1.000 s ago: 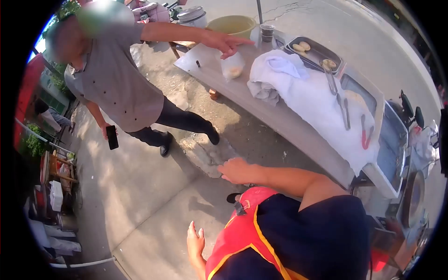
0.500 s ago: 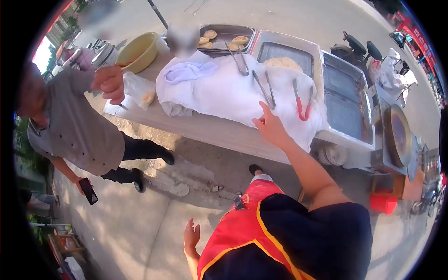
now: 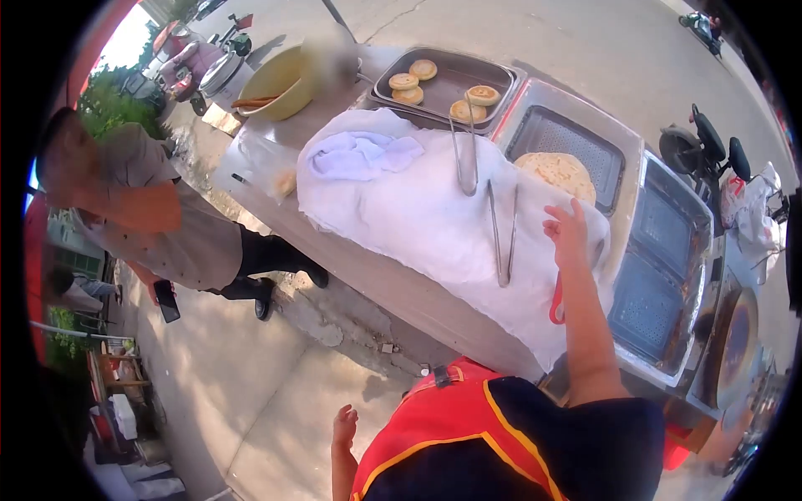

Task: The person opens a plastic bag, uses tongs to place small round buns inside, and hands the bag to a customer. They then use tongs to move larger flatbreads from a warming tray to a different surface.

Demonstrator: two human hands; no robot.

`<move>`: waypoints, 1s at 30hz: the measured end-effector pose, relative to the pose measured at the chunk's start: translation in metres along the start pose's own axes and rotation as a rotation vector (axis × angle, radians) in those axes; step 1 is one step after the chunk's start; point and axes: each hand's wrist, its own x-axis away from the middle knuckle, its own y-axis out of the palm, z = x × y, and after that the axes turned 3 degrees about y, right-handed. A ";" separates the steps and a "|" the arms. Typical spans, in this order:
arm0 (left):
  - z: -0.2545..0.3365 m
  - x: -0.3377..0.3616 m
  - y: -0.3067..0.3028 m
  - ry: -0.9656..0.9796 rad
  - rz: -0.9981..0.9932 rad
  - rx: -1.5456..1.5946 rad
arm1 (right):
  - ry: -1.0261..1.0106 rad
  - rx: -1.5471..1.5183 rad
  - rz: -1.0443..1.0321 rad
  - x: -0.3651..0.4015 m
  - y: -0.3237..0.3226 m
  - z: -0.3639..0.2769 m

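My right hand (image 3: pixel 570 235) is open, fingers apart and holding nothing, over the right end of a white cloth (image 3: pixel 401 204). It is nearest to a large flatbread (image 3: pixel 558 174), partly covered by the cloth. My forearm hides part of the red-handled tongs (image 3: pixel 557 302). Two metal pairs of tongs lie on the cloth: the middle tongs (image 3: pixel 499 242) are left of my hand, and other tongs (image 3: pixel 466 167) reach toward the bread tray. Low beside my red apron, my left hand (image 3: pixel 345 427) hangs empty, its fingers loosely bent and apart.
A metal tray (image 3: pixel 447 71) holds several round breads (image 3: pixel 423 69). Right of it are perforated trays (image 3: pixel 647 292) and a round griddle (image 3: pixel 735 346). A yellow basin (image 3: pixel 276 88) and plastic bag (image 3: pixel 271 171) stand left. Another person (image 3: pixel 184 225) holds a phone (image 3: pixel 166 301).
My right hand has moved from the middle tongs rightward, near the flatbread. The other person's raised hand has drawn back from the table. The whole view has shifted and tilted.
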 end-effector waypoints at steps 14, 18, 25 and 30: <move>-0.087 -0.002 -0.009 0.007 0.180 0.121 | -0.104 0.210 -0.208 0.070 0.064 0.052; -0.121 0.020 -0.023 -0.140 0.133 0.492 | -0.132 0.239 -0.282 0.108 0.078 0.061; -0.213 0.021 -0.015 -0.385 0.101 0.941 | -0.182 0.292 -0.286 0.164 0.093 0.063; -0.218 0.017 -0.008 -0.341 0.138 0.988 | -0.209 0.347 -0.295 0.179 0.099 0.058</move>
